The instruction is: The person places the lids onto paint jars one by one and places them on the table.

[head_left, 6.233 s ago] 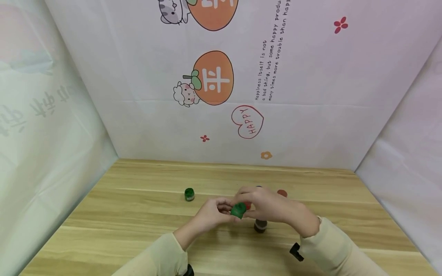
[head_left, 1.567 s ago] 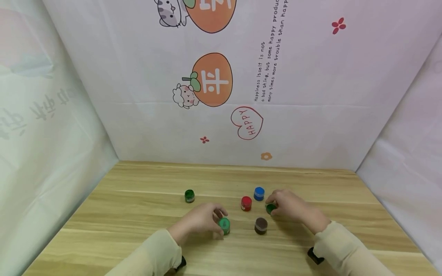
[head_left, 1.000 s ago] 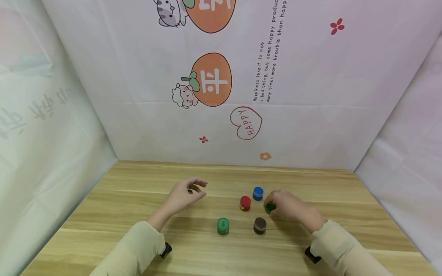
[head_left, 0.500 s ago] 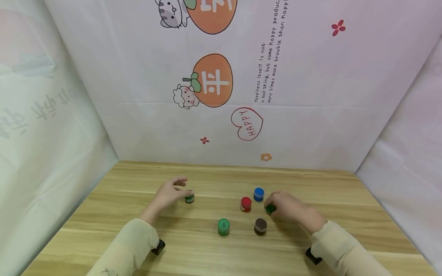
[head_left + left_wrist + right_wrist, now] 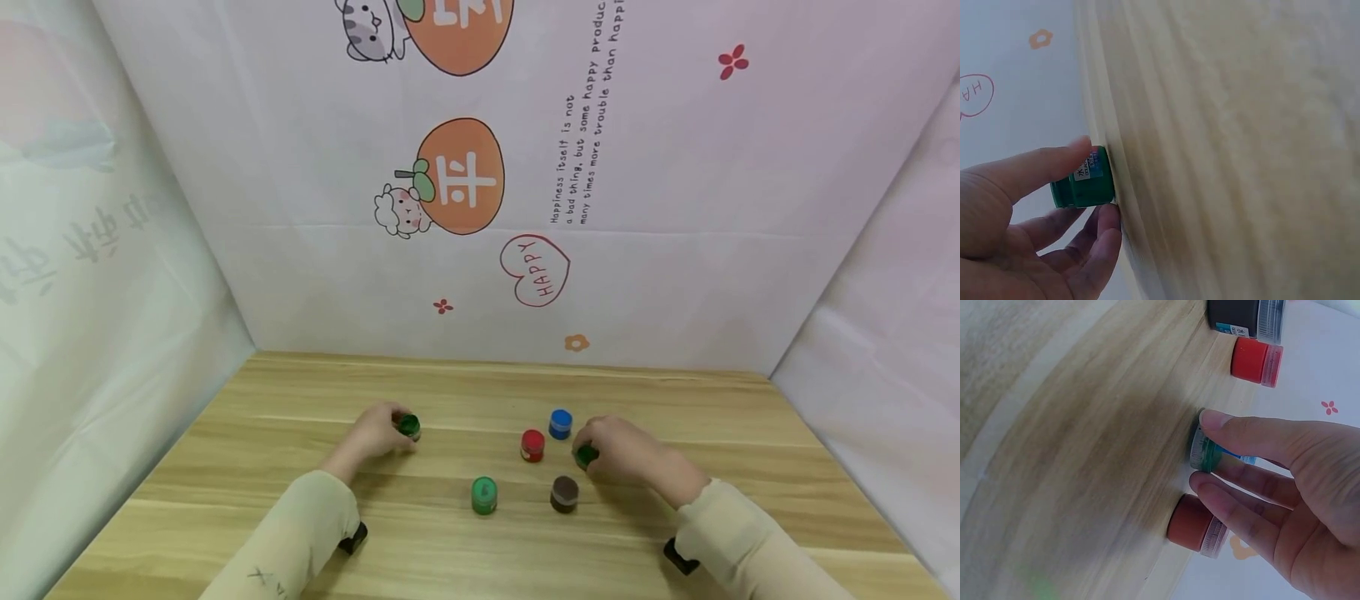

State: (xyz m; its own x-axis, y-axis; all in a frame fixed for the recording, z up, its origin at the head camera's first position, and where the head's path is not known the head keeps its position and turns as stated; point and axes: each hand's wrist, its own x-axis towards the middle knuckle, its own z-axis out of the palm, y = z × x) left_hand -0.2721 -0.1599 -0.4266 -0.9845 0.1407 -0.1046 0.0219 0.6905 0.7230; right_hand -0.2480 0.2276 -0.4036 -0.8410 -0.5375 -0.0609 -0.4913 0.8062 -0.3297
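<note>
My left hand (image 5: 377,432) holds a small lidless paint jar (image 5: 409,426) of dark green paint at the left of the table, thumb on the near side. The left wrist view shows the thumb on the label of this green jar (image 5: 1104,181), with curled fingers at its other side. At the right, my right hand (image 5: 618,446) pinches a green-smeared clear lid (image 5: 586,454) low at the tabletop. In the right wrist view the thumb and fingertips grip this lid (image 5: 1200,450) by its edge. A lighter green paint jar (image 5: 484,496) stands lidded between the hands, nearer me.
A red jar (image 5: 533,446), a blue jar (image 5: 560,423) and a dark brown jar (image 5: 565,493) stand left of my right hand. A reddish-brown jar (image 5: 1190,522) shows beside its fingers. A printed white sheet (image 5: 660,275) rises behind the wooden table (image 5: 300,392).
My hands have parted from the lighter green jar, now standing on the table. The left went left and took hold of the dark green jar; the right moved right and keeps the lid.
</note>
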